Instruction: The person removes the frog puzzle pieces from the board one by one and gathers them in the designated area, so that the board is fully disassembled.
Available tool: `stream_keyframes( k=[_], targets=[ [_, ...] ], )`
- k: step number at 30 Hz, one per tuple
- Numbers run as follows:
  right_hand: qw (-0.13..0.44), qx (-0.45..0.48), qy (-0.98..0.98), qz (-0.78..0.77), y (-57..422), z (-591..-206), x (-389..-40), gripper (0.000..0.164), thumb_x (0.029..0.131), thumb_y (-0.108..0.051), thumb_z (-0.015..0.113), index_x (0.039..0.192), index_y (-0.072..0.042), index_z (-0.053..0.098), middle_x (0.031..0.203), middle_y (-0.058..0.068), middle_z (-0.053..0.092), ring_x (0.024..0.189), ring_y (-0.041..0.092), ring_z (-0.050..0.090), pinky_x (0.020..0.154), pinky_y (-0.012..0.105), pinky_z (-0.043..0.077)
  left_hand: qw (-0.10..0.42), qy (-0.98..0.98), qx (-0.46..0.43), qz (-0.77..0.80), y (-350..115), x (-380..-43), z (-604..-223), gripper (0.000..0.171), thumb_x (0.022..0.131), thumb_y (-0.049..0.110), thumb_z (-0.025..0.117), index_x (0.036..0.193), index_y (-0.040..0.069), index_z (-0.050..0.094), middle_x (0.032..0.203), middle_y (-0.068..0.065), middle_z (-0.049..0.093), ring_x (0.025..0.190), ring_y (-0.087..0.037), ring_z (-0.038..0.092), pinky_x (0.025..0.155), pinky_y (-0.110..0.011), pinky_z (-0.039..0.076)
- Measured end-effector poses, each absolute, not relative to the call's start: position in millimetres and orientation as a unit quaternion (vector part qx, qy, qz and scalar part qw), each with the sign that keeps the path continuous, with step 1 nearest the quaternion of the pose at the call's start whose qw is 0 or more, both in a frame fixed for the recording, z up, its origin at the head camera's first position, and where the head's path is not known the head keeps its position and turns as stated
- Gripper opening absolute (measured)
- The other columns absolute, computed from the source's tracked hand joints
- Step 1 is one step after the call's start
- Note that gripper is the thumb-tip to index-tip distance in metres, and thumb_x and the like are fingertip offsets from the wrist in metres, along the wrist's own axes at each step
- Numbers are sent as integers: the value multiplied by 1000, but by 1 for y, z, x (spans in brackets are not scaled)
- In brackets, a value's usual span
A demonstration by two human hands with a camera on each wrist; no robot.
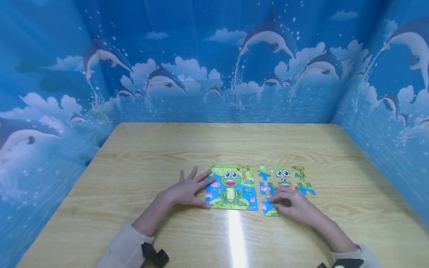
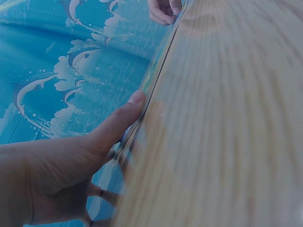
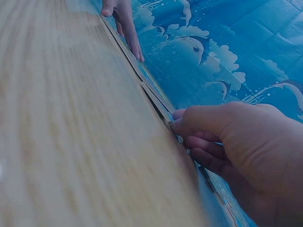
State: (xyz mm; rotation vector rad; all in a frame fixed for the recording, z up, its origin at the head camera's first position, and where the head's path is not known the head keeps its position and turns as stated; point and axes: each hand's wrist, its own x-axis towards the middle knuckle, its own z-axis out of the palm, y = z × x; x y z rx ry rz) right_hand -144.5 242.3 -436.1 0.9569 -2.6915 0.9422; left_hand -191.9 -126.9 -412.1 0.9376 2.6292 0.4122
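Note:
A square frog picture board (image 1: 231, 195) lies flat on the wooden table. My left hand (image 1: 187, 190), fingers spread straight, rests at its left side; in the left wrist view the thumb (image 2: 135, 100) touches the board's edge. To the right, my right hand (image 1: 298, 206) pinches a blue and green puzzle piece (image 1: 269, 209) at the lower left of a loose group. In the right wrist view, thumb and fingers meet at this piece's edge (image 3: 154, 99). Above it lie a top left piece (image 1: 263, 173), a piece with eyes (image 1: 282, 173) and a tree piece (image 1: 301, 172). My right hand partly hides the middle row.
The wooden table (image 1: 167, 149) extends around the board and pieces. A blue curtain (image 1: 201, 56) with dolphins hangs behind it and along both sides. A bright strip of reflected light (image 1: 236, 238) crosses the near tabletop.

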Motion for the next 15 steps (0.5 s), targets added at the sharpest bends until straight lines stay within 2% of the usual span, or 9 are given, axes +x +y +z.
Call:
stream_keyframes(
  k=[2,9,15],
  targets=[
    [64,324,-890,315,242,-436,-145,29,73,2,73,92,-20,69,94,-11,61,96,23,58,84,36,48,161,920,327,146,-127,-192,-412,90,74,66,58,147,28,22,153,3,4,133,-39,-9,96,-66,-9],
    [51,320,-891,318,242,-435,-145,29,73,2,72,92,-20,68,94,-13,59,99,24,57,90,38,44,161,921,326,142,-127,-192,-413,91,73,68,57,147,29,20,153,4,2,133,-38,-10,97,-65,-10],
    [46,326,-886,328,243,-437,-145,28,74,2,72,92,-18,68,94,-10,59,92,16,57,81,28,49,161,920,325,149,-127,-191,-411,91,74,66,59,147,26,22,153,1,5,134,-39,-9,96,-66,-10]
  ],
)
